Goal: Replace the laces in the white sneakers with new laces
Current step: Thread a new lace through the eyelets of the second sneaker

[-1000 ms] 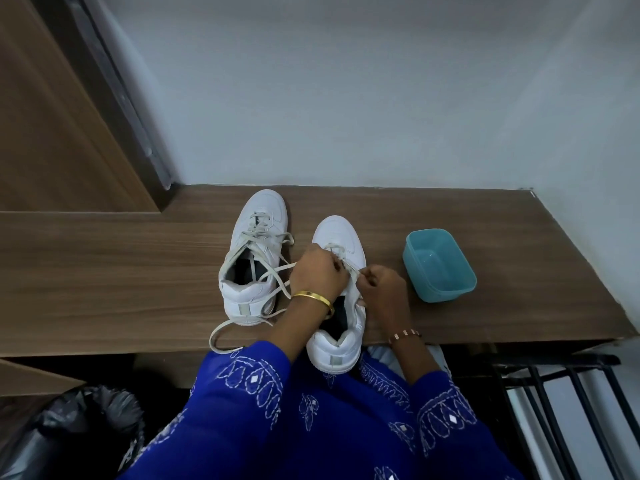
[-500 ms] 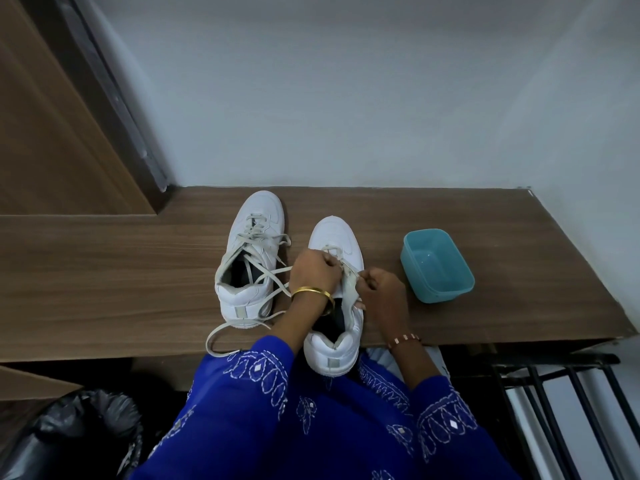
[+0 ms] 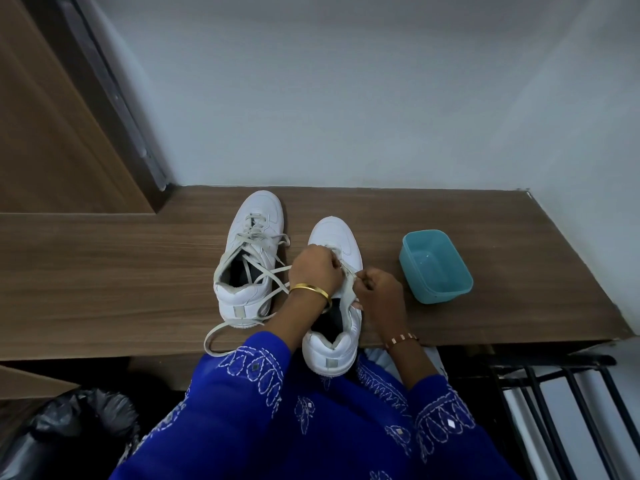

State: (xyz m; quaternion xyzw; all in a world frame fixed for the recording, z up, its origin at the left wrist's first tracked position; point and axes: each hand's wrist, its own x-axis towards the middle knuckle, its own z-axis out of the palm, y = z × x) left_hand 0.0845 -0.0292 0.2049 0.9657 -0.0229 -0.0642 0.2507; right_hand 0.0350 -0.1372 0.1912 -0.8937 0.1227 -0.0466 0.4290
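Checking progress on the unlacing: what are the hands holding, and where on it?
Both the left hand and right hand pinch the lace of the nearer sneaker, over its eyelets.

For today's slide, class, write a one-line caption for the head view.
Both hands, left hand and right hand, pinch the lace on the right sneaker, beside a blue tub.

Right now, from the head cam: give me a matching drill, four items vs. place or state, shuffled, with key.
Column 1
1. left sneaker
2. right sneaker
3. teal tub
4. black bag

Column 2
A. heel overhangs the bench edge, both hands on its lace
B. low on the left, below the bench
C. on the bench, loose lace ends trailing toward the edge
D. on the bench, right of both shoes

Pairs: 1-C, 2-A, 3-D, 4-B
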